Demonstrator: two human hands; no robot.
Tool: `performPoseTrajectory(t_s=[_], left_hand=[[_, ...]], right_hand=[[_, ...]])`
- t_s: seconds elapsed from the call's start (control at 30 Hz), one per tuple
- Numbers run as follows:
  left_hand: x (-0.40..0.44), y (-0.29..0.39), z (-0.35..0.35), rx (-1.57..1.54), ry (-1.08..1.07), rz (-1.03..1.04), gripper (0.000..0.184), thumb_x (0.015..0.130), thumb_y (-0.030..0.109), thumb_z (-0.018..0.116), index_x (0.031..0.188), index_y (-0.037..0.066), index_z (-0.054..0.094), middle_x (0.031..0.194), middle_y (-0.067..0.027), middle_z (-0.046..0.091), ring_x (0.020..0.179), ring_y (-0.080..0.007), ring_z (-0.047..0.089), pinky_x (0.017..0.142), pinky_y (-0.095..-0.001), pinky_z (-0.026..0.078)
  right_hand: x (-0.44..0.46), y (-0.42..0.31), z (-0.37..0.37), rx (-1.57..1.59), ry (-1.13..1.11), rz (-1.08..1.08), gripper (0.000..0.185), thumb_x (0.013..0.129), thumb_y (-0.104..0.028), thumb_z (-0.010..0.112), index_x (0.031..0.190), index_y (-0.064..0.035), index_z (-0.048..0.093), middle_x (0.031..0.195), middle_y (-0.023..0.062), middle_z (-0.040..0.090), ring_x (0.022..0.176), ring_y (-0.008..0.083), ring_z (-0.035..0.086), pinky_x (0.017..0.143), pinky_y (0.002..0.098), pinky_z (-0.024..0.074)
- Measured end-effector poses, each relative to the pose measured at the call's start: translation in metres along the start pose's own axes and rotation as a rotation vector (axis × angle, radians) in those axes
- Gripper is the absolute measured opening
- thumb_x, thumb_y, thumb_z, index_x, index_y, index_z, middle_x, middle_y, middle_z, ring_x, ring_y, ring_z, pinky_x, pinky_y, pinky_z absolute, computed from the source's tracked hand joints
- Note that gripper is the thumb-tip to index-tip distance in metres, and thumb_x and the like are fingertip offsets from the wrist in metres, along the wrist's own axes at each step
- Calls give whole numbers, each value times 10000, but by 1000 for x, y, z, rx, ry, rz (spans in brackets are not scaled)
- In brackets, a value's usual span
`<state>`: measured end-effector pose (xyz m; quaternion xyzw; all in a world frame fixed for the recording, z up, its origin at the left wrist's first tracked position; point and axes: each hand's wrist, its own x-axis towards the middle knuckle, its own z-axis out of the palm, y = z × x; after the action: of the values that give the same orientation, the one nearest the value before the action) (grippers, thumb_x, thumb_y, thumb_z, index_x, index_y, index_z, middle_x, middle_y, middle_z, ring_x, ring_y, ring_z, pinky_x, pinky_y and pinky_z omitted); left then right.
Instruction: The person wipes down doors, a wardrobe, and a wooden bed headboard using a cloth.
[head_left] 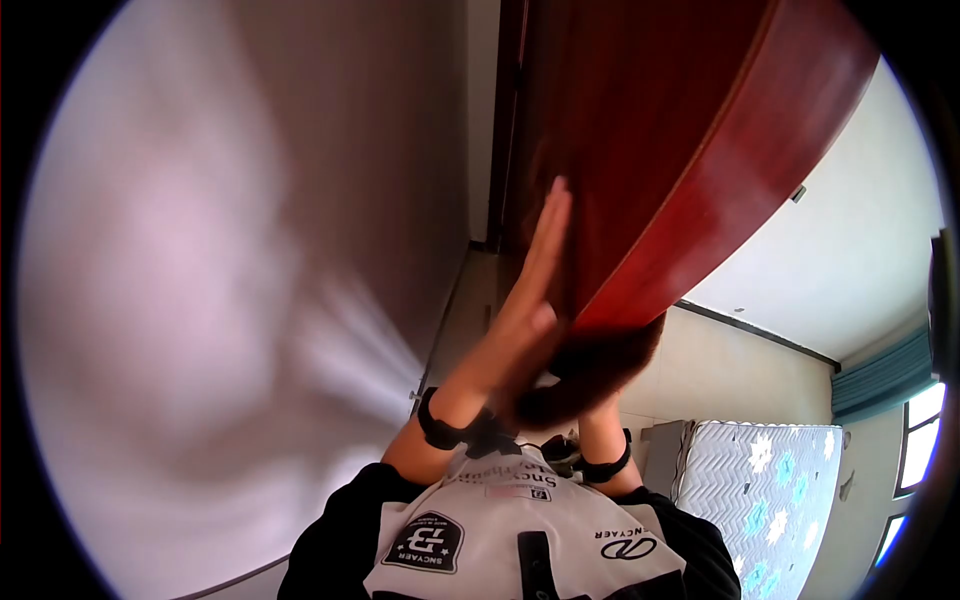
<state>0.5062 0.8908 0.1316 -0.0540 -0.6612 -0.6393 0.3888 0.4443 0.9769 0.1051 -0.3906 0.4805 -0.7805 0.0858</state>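
Observation:
My left hand (540,265) lies flat along the face of a glossy reddish-brown wooden door (640,120), its fingers stretched out and pointing upward. Close by the door's near edge hangs a dark brown, soft-looking cloth (590,385), bunched up. From the right, my right hand (605,408) reaches up into this cloth and seems to grip it. Its fingers are hidden behind the cloth. Black bands circle both of my wrists.
A pale wall (220,250) rises close on my left. To the lower right stands a mattress (760,490) with a flower pattern. Beyond it are a teal curtain (880,375) and a window (920,440). Pale tiles (735,370) cover the floor.

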Motion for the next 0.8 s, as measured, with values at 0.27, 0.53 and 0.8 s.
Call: performPoseTrajectory(t_s=[0.27,0.53,0.8], left_hand=[[37,-3,-16,219,-51,296,810,891,611,229,1429,18,101,1503,-149,28,1388,-288,27,1105,-404,22],[21,-68,-21,124,33,48,626,969,426,197,1432,34,41,1508,-108,3,1388,-232,-8,1118,-343,16],[-11,-145,-25,44,13,-237,624,965,343,353,1419,23,68,1458,-138,151,1347,-224,155,1093,-335,164]], right_hand=[[13,74,-29,132,-113,260,591,897,-313,481,1363,-10,282,1349,128,393,1216,210,406,1004,340,327],[-9,105,-48,-51,-141,283,623,906,-378,414,1370,-2,239,1375,129,339,1248,217,343,1024,346,281],[-23,5,-30,-215,-113,-184,989,801,-611,447,1402,60,36,1462,193,114,1347,282,140,1083,383,107]])
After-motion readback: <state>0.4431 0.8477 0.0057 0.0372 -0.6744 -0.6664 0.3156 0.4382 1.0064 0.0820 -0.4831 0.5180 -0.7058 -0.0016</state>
